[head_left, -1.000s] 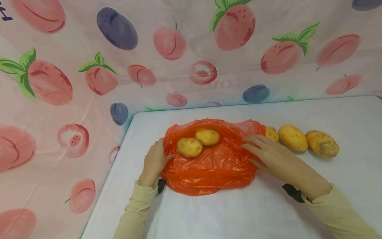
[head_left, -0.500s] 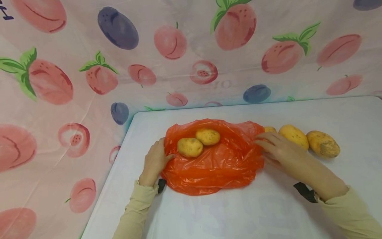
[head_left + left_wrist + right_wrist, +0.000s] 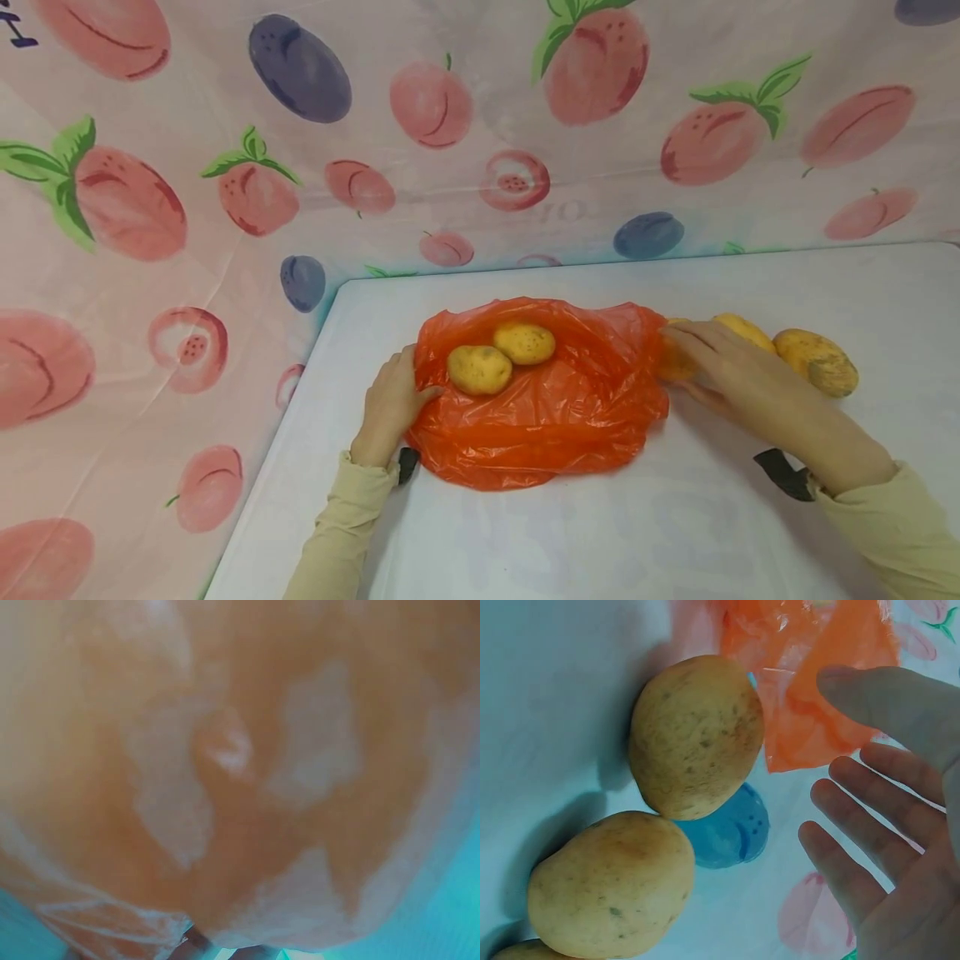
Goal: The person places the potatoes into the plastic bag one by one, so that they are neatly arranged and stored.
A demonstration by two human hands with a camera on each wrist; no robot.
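Left hand (image 3: 390, 408) grips the bag (image 3: 517, 454), but right hand (image 3: 738, 379), spread wide, could bump the nearest potato (image 3: 697, 739) rolling away tbh.

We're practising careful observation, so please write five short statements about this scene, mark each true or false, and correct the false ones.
1. In the head view, two potatoes lie within the outline of the orange bag. True.
2. The left hand touches the bag's right edge there. False: it touches the left edge.
3. In the right wrist view, the right hand grips a potato. False: its fingers are extended, gripping nothing.
4. Other potatoes lie on the table. True.
5. The backdrop is plain. False: it has fruit prints.
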